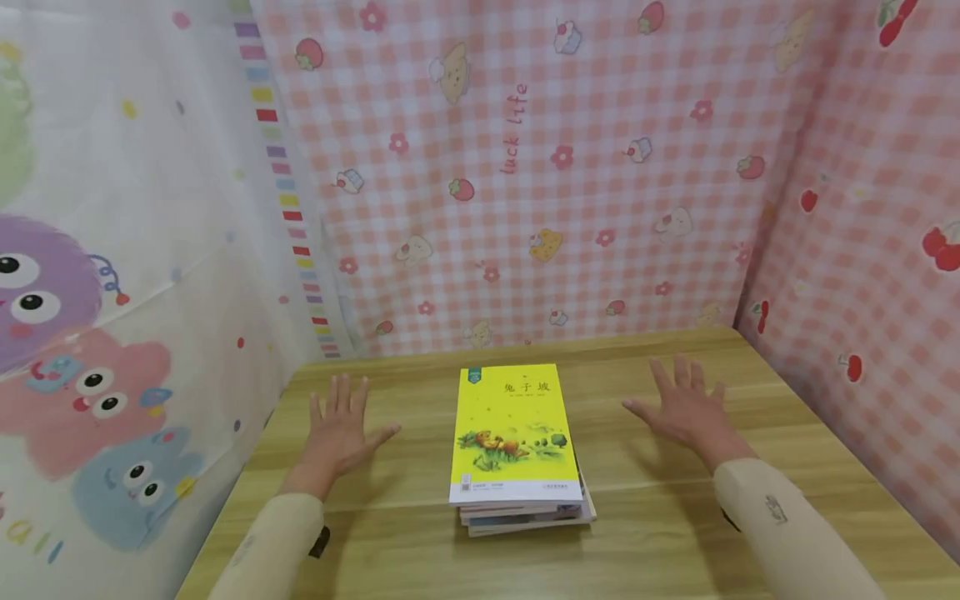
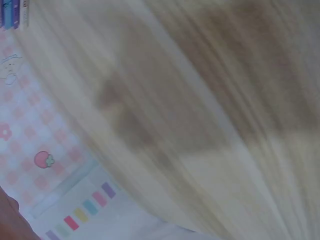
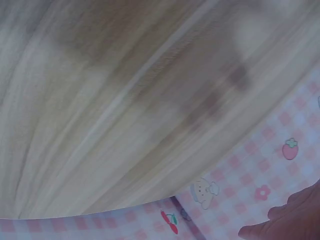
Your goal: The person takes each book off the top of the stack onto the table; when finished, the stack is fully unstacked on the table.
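Note:
A small stack of books lies at the middle of the table, topped by a yellow book (image 1: 517, 421) with an animal drawn on its cover. Beneath it, the edges of the lower books (image 1: 528, 518) stick out unevenly toward the front. To the left of the stack my left hand (image 1: 337, 437) has its fingers spread and holds nothing. My right hand (image 1: 686, 412) is spread the same way on the other side, apart from the books. In the left wrist view, book spines (image 2: 14, 14) show in the top corner.
The wooden table (image 1: 405, 558) runs back to a pink checked cloth (image 1: 510, 208) hanging behind it. A white cloth with cartoon figures (image 1: 97, 392) hangs along the left side. Another pink checked cloth (image 1: 885, 275) borders the right side.

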Demonstrator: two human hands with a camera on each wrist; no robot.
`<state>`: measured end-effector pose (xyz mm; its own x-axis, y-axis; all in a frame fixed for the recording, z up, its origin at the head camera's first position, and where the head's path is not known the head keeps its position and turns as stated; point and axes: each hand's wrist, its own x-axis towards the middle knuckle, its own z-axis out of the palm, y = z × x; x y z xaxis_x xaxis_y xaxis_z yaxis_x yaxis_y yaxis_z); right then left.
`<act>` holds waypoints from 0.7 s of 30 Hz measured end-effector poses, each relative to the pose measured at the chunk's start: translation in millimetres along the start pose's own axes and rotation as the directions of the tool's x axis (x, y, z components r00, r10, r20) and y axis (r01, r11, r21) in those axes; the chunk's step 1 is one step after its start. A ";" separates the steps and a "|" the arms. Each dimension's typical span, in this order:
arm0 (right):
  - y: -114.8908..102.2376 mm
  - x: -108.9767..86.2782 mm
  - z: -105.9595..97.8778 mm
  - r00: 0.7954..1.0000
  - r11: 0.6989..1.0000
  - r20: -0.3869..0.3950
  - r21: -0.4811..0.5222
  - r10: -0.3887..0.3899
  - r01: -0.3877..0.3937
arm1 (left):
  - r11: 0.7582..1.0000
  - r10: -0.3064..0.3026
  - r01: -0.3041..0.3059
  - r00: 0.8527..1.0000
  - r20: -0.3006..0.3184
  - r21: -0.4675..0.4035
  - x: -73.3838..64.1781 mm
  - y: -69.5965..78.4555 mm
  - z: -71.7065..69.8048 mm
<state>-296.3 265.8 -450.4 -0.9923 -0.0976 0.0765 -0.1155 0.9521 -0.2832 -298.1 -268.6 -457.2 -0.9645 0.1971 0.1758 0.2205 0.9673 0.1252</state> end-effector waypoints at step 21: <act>-32.5 -3.1 -5.3 0.999 0.960 -0.013 0.275 -0.050 0.052 | 0.915 -0.051 0.061 0.998 0.035 -0.400 8.6 45.3 -19.0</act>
<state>-289.2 236.6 -436.4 -0.9845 -0.1416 0.1033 -0.1750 0.8294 -0.5306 -293.7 -226.2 -431.5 -0.9789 0.1530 0.1352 0.2013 0.8330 0.5153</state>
